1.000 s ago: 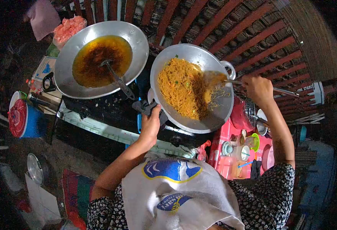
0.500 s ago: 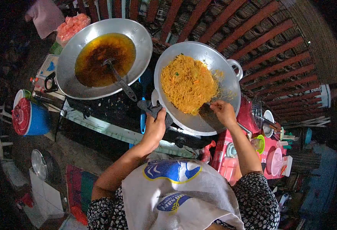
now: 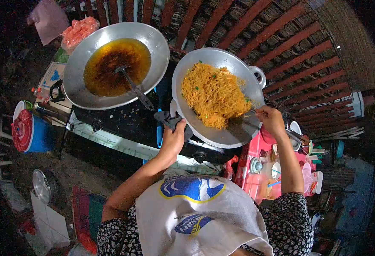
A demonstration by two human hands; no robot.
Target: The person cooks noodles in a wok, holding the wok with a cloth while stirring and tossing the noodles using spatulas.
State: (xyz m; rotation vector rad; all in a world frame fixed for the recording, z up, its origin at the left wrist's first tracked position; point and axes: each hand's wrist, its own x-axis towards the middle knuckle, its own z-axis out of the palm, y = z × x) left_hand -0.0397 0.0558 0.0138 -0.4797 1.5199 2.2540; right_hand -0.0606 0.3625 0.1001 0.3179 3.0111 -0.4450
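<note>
My left hand [image 3: 172,140] is closed on a folded dark cloth [image 3: 166,118], pressed against the near-left handle of a metal wok [image 3: 187,121]. Inside that wok lies a heap of orange-yellow noodles [image 3: 213,96] with green and orange bits. Over the wok's right rim, my right hand [image 3: 272,120] grips the thin handle of a cooking utensil [image 3: 253,110]; its working end is hidden in the noodles. To the left, a larger wok [image 3: 74,77] holds brown-yellow oil [image 3: 95,64]. A slotted metal turner [image 3: 141,97] rests in it, handle over the near rim.
Both woks sit on a black stove [image 3: 115,117]. Left of it stands a blue bucket [image 3: 42,134] with a red bundle. A pink-covered table [image 3: 247,183] with cups and containers is at right. Red wooden slats [image 3: 247,30] run behind.
My right hand has moved right and slightly up with the utensil. The noodles have shifted and heaped up differently. My left hand stays at the wok handle.
</note>
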